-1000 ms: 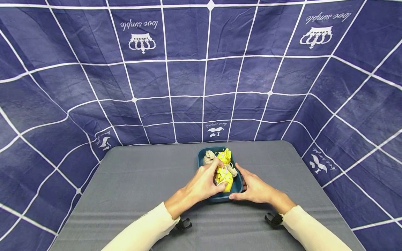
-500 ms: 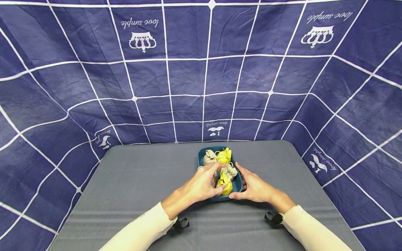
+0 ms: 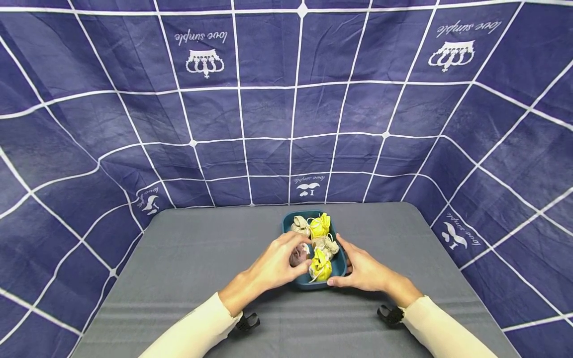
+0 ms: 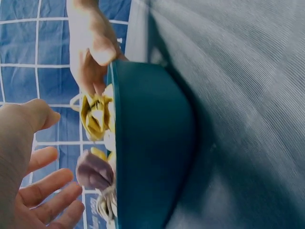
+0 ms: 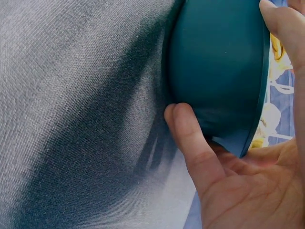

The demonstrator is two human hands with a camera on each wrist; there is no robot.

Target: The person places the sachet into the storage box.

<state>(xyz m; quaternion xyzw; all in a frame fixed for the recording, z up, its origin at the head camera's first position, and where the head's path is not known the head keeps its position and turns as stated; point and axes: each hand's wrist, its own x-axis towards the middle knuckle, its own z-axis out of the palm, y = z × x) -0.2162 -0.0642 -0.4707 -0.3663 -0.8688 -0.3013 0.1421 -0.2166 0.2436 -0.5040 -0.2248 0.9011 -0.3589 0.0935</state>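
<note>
A teal plastic bin (image 3: pixel 313 286) holds several small drawstring pouches. A yellow pouch (image 3: pixel 320 266) sits near its front, with a beige pouch (image 3: pixel 326 246) just behind. Farther back are another beige pouch (image 3: pixel 300 226) and another yellow pouch (image 3: pixel 320 224). My left hand (image 3: pixel 275 258) is over the bin's left side with fingers apart, partly covering a mauve pouch (image 3: pixel 298 254); in the left wrist view nothing lies between its fingers. My right hand (image 3: pixel 369 268) grips the bin's front right corner, its thumb at the rim and fingers (image 5: pixel 190 138) against the outer wall.
The bin stands on a grey cloth-covered table (image 3: pixel 215 248). Behind and at both sides hangs a navy curtain (image 3: pixel 268 109) with white grid lines. Black straps (image 3: pixel 248 322) hang below both wrists.
My left hand has let go of the front yellow pouch, which now rests lower in the bin, and has drawn back leftward, baring the mauve pouch. The right hand keeps its place.
</note>
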